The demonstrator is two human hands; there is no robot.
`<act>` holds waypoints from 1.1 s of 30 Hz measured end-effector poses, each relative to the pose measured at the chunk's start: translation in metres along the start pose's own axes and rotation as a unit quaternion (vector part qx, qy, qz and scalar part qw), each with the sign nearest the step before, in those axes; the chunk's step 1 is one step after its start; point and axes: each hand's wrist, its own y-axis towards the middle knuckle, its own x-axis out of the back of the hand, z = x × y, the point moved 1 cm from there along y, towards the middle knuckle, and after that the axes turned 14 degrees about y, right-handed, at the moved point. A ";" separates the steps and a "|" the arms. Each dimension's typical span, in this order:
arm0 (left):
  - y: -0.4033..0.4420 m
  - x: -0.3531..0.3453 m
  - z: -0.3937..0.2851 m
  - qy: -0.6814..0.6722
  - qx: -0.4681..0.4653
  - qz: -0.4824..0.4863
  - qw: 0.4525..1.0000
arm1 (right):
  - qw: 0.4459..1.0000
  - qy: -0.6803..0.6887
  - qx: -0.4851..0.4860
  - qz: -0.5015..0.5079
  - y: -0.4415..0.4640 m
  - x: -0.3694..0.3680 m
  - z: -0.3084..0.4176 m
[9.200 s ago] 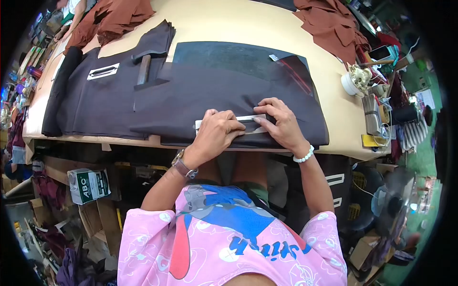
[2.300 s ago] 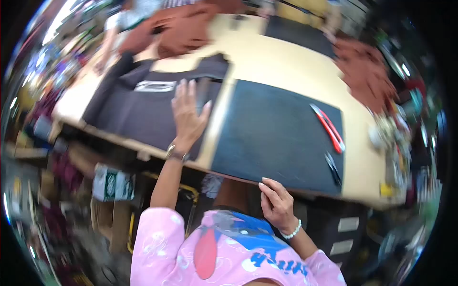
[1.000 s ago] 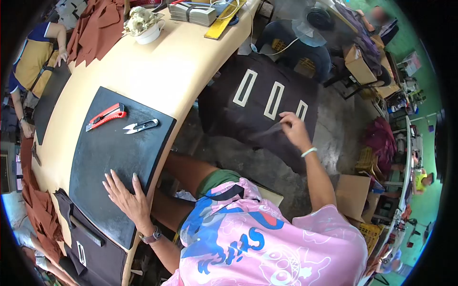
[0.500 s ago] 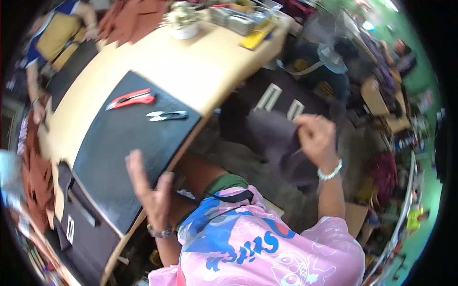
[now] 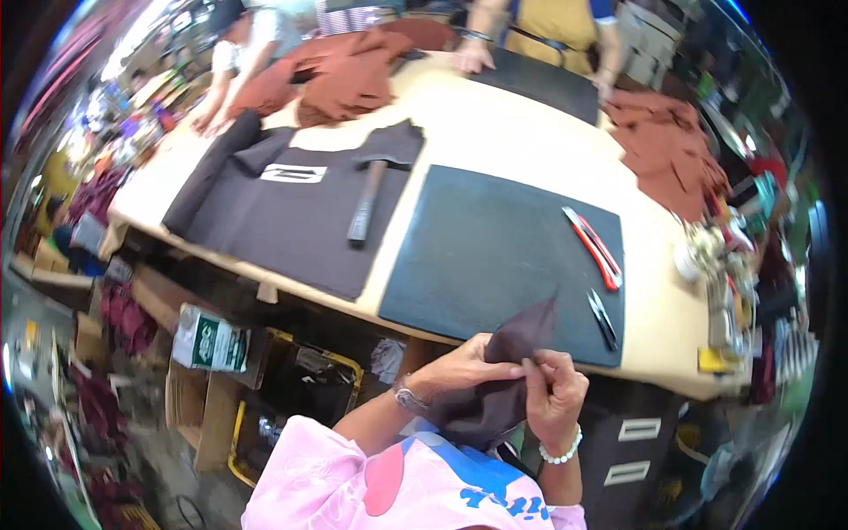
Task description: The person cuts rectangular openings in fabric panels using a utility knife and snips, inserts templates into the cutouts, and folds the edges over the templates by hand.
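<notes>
A dark brown fabric piece is held in front of my body, over the near edge of the black mat. My left hand pinches it from the left, thumb on top. My right hand has its fingertips closed on the same piece, close beside the left thumb. Beyond my right hand, a red utility knife and small thread snips lie on the mat. The lower part of the fabric droops toward my shirt.
Left of the mat lies dark fabric with a white-framed slot, a hammer on top. Rust-coloured pieces are piled at the far right, near a white pot. Dark fabric with white frames hangs below the table. Two people stand across.
My view has swung left to face the table. The fabric in my right hand has come from the right side to the mat's near edge, and my left hand, open before, now grips it.
</notes>
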 end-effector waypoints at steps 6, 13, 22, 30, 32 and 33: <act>-0.006 0.055 -0.039 0.336 -0.178 -0.258 0.888 | 0.970 0.143 -0.168 0.102 0.020 -0.014 -0.025; 0.032 0.138 -0.098 0.626 -0.296 -0.294 0.659 | 0.929 0.112 -0.318 0.154 -0.001 0.061 -0.056; 0.147 0.177 -0.134 0.728 -0.231 -0.460 0.453 | 0.984 -0.097 -0.090 0.119 0.076 0.034 -0.092; 0.054 0.039 0.005 0.684 -0.132 -0.237 0.677 | 0.981 -0.055 -0.140 0.125 0.093 0.004 -0.103; 0.047 0.036 0.020 0.695 -0.110 -0.232 0.671 | 0.976 -0.088 -0.146 0.135 0.091 0.027 -0.101; 0.045 0.036 0.014 0.700 -0.096 -0.237 0.667 | 0.974 -0.106 -0.150 0.135 0.088 0.041 -0.100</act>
